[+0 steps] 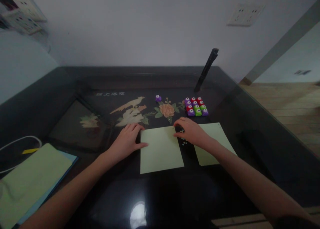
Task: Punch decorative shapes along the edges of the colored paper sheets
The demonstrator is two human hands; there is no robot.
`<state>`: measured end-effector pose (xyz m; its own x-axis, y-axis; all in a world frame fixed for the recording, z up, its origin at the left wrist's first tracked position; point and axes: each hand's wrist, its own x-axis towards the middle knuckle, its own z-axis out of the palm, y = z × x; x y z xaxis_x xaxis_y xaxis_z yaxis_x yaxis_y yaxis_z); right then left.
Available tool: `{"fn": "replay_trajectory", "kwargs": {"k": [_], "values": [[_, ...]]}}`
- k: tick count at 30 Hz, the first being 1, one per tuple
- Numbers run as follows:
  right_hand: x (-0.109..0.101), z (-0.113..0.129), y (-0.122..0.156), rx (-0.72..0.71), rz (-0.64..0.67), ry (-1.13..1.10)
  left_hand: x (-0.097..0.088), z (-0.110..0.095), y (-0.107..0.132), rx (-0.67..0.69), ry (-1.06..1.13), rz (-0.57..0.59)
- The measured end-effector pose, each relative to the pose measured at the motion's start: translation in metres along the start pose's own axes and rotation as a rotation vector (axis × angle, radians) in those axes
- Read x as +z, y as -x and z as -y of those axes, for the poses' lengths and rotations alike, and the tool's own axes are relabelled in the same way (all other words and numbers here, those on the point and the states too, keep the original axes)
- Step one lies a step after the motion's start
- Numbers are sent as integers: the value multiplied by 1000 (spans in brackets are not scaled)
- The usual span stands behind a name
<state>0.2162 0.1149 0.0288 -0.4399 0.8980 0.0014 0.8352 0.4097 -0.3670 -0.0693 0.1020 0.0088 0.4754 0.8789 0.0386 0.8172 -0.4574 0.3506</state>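
Observation:
Two pale green paper sheets lie on the dark glossy table. My left hand rests at the upper left corner of the nearer sheet, fingers curled against its edge. My right hand sits between that sheet and the second sheet, fingers bent down over a small dark object at the first sheet's upper right corner; the object is mostly hidden. Tiny paper bits lie under my right hand.
A cluster of small purple, red and green punches sits behind my right hand, one lone purple punch further left. A stack of green and blue paper lies at the near left beside a white cable. A dark stand leans at the back.

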Motion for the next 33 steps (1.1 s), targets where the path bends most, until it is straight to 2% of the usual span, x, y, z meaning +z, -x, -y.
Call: {"fn": "replay_trajectory", "kwargs": {"k": [5, 14, 18, 22, 25, 28, 33], "values": [[8, -6, -13, 26, 23, 86, -3, -2, -7, 2, -10, 88], [9, -7, -16, 23, 111, -135, -9, -6, -8, -8, 13, 150], [1, 0, -14, 66, 146, -316, -10, -6, -8, -10, 59, 157], [-4, 4, -10, 140, 190, -595, -9, -5, -6, 12, 104, 84], [-4, 3, -10, 160, 188, -719, -9, -4, -6, -23, 155, 69], [-4, 1, -12, 189, 186, -763, -12, -5, -8, -119, 323, 88], [-8, -5, -14, 255, 84, -860, -15, -6, -14, -256, 885, -38]]}}
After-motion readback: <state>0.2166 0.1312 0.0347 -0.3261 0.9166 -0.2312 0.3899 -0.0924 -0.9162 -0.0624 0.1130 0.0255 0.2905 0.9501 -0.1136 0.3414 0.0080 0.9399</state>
